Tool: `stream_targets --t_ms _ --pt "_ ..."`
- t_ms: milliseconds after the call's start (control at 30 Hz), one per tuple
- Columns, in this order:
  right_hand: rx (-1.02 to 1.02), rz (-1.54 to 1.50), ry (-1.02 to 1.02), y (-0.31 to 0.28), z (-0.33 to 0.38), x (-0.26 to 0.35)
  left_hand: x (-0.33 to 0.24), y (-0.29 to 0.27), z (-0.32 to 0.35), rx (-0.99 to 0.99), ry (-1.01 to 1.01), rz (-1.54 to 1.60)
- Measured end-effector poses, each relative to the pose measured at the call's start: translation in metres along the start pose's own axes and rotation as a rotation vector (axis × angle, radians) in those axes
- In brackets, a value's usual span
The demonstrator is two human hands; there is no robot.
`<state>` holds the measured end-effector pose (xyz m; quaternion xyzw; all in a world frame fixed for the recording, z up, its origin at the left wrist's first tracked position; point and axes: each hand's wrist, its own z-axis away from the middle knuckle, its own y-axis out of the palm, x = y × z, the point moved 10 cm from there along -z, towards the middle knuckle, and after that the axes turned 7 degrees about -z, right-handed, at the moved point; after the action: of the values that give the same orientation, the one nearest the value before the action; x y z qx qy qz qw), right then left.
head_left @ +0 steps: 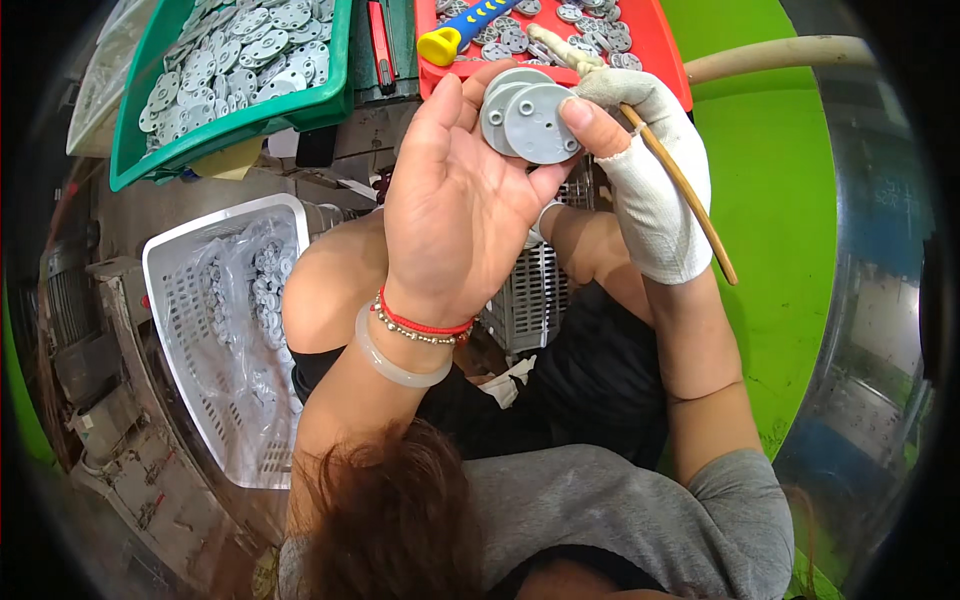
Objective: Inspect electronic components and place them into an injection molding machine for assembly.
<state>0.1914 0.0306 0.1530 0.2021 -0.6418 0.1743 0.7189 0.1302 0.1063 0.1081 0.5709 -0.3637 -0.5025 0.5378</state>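
My bare left hand [440, 190], palm up, has its fingers curled behind a small stack of round grey plastic discs [542, 128]. The discs overlap, and the front one has raised rings and small holes. Over them comes my right hand [645, 160] in a white knitted glove, its bare thumb pressed on the front disc's edge. A thin brown wooden stick [690, 195] is also gripped by the right hand and slants down past the glove's outer side. Most of my right fingers are hidden behind the discs and glove.
A green tray [235, 125] of grey discs stands at the far left, a red tray [672, 50] with more discs beyond my hands. A blue-and-yellow handled tool [465, 32] lies across it. A red cutter [380, 45] lies between trays; a white basket [170, 340] stands lower left.
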Motion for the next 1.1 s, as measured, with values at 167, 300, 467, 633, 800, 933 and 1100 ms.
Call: stream_targets --t_ms 167,300,467,633,800,933,1100 --pt "0.155 0.283 -0.4 0.018 0.007 0.019 0.0 -0.003 0.0 -0.039 0.042 -0.144" --pt "0.2 0.681 -0.842 0.034 0.019 0.048 -0.006 -0.009 0.001 -0.039 0.043 -0.172" --pt "0.272 0.234 -0.646 0.008 0.032 0.052 -0.035 -0.003 0.006 -0.085 0.194 -0.201" --pt "0.464 0.33 -0.556 0.027 0.04 0.04 -0.045 0.012 0.012 0.01 0.31 -0.32" --pt "0.49 0.433 -0.703 0.039 0.049 0.05 -0.05 0.019 0.017 0.031 0.404 -0.436" --pt "0.554 0.567 -0.712 0.044 0.054 0.054 -0.055 0.02 0.013 0.038 0.436 -0.464" --pt "0.414 0.398 -0.428 0.031 0.045 0.036 -0.06 0.017 0.017 0.023 0.492 -0.519"
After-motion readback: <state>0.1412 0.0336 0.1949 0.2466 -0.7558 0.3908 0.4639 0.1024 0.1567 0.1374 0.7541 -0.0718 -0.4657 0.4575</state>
